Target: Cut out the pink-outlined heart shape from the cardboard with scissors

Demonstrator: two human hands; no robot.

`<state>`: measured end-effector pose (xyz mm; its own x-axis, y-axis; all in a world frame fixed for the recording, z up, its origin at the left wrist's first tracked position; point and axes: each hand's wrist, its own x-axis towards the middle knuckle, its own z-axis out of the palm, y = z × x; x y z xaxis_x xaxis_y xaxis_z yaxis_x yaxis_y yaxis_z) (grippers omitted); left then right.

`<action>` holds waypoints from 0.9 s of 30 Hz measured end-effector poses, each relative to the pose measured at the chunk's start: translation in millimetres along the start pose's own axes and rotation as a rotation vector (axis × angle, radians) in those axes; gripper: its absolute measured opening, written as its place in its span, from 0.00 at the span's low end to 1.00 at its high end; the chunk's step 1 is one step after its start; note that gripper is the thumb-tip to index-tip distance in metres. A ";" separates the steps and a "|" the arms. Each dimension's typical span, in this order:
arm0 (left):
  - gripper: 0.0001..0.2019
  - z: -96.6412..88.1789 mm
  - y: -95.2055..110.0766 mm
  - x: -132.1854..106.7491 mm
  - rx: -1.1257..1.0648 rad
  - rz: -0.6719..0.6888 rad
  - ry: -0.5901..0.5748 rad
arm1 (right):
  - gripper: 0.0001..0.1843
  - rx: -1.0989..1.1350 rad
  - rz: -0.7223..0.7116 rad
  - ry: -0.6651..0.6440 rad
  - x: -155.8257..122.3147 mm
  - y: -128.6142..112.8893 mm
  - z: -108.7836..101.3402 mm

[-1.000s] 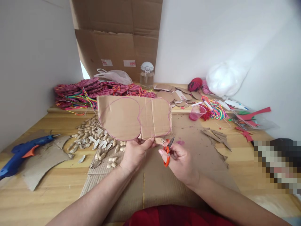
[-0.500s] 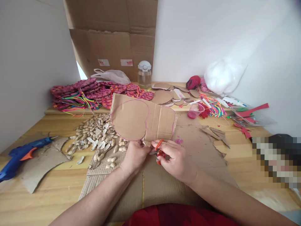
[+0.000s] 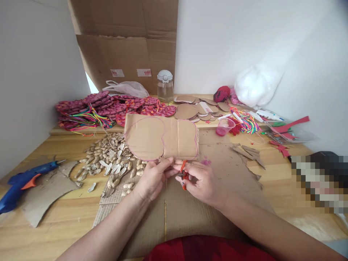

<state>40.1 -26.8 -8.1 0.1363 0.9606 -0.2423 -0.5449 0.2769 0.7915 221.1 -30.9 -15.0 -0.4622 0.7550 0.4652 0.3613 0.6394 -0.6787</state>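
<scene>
My left hand [image 3: 152, 177] pinches the lower edge of a brown cardboard piece [image 3: 161, 137] with a heart outline drawn on it in pink. The piece stands upright over the table, just past both hands. My right hand [image 3: 199, 181] is closed on small orange-handled scissors [image 3: 184, 174], whose tip sits at the cardboard's bottom edge next to my left thumb. A heap of peanut shells [image 3: 111, 159] lies just left of my left hand.
A blue glue gun [image 3: 24, 179] lies on a cardboard scrap at the left. Pink woven pieces [image 3: 103, 107], cardboard cut-outs [image 3: 190, 108], a jar [image 3: 164, 86], a pink cup [image 3: 224, 127] and coloured cords [image 3: 246, 123] line the back shelf. Cardboard offcuts [image 3: 247, 152] lie right.
The cardboard piece tilted and then levelled again, coming lower and closer to me. My right hand brought the scissors from beside the cardboard to its bottom edge, against my left hand.
</scene>
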 end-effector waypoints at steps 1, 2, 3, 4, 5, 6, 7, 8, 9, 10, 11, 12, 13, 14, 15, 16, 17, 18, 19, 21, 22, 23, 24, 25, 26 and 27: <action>0.08 -0.5 1.0 1.1 0.004 0.018 0.027 | 0.17 0.040 0.023 0.005 -0.6 -0.8 -0.3; 0.08 -0.8 3.0 1.9 0.001 0.036 0.051 | 0.15 0.084 0.053 0.018 -1.5 -1.5 -0.6; 0.08 -1.0 5.8 2.4 -0.004 0.049 0.070 | 0.13 0.136 0.088 0.035 -2.5 -2.3 -0.9; 0.08 -1.2 9.2 2.7 -0.008 0.056 0.082 | 0.12 0.196 0.133 0.045 -3.5 -3.1 -1.4; 0.08 -1.4 13.0 2.6 -0.011 0.060 0.090 | 0.11 0.260 0.187 0.036 -4.3 -4.1 -2.0; 0.09 -1.8 16.6 2.4 -0.012 0.061 0.095 | 0.09 0.322 0.249 -0.001 -4.5 -5.3 -2.7; 0.09 -2.3 20.0 2.0 -0.012 0.063 0.100 | 0.09 0.378 0.316 -0.068 -4.3 -6.7 -3.6; 0.10 -2.9 22.8 1.5 -0.010 0.068 0.106 | 0.10 0.411 0.384 -0.148 -3.5 -8.4 -4.6; 0.10 -3.7 25.0 1.0 -0.007 0.074 0.110 | 0.13 0.416 0.447 -0.223 -2.2 -10.1 -5.9; 0.10 -4.6 26.7 0.6 -0.001 0.082 0.111 | 0.15 0.400 0.504 -0.282 -0.7 -11.7 -7.4; 0.09 -5.6 28.0 0.3 0.007 0.090 0.106 | 0.16 0.373 0.552 -0.324 1.1 -13.0 -9.0; 0.08 -6.6 29.1 0.1 0.017 0.096 0.097 | 0.16 0.342 0.589 -0.348 2.9 -13.9 -10.9; 0.08 -7.6 30.0 0.0 0.031 0.095 0.084 | 0.16 0.315 0.617 -0.361 4.5 -14.2 -12.9; 0.07 -8.5 30.7 0.1 0.044 0.094 0.072 | 0.16 0.296 0.634 -0.369 6.1 -13.9 -15.0; 0.07 -9.3 31.4 0.3 0.058 0.094 0.062 | 0.15 0.283 0.644 -0.378 7.4 -13.2 -17.0; 0.06 -9.9 32.0 0.6 0.069 0.095 0.057 | 0.15 0.271 0.646 -0.382 8.6 -12.2 -19.0; 0.06 -10.2 32.5 0.9 0.076 0.101 0.055 | 0.15 0.258 0.642 -0.382 9.5 -11.0 -20.6; 0.06 -10.3 32.8 1.2 0.082 0.107 0.053 | 0.16 0.244 0.638 -0.377 10.2 -9.7 -22.0; 0.05 -10.1 32.8 1.5 0.085 0.112 0.050 | 0.16 0.229 0.632 -0.374 10.8 -8.6 -23.0; 0.05 -9.3 32.5 1.7 0.094 0.105 0.035 | 0.16 0.207 0.625 -0.379 11.3 -7.0 -24.1; 0.05 -8.8 32.2 1.6 0.099 0.097 0.026 | 0.16 0.203 0.627 -0.385 11.5 -6.8 -24.4; 0.06 -8.3 31.8 1.4 0.104 0.088 0.017 | 0.16 0.203 0.630 -0.390 11.7 -7.0 -24.7; 0.07 -8.0 31.6 1.1 0.110 0.079 0.010 | 0.16 0.208 0.632 -0.392 12.0 -7.5 -25.1; 0.07 -7.7 31.4 0.8 0.115 0.071 0.003 | 0.16 0.216 0.632 -0.391 12.5 -8.4 -25.6; 0.08 -7.7 31.3 0.5 0.121 0.064 -0.002 | 0.17 0.227 0.633 -0.386 13.2 -9.5 -26.3; 0.08 -7.7 31.4 0.2 0.125 0.057 -0.006 | 0.18 0.239 0.637 -0.379 14.0 -10.8 -27.1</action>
<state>16.7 -18.1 12.4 0.1131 0.9748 -0.1924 -0.4441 0.2228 0.8678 232.7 -23.3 14.2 -0.4852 0.8373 -0.2520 0.4851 0.0180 -0.8742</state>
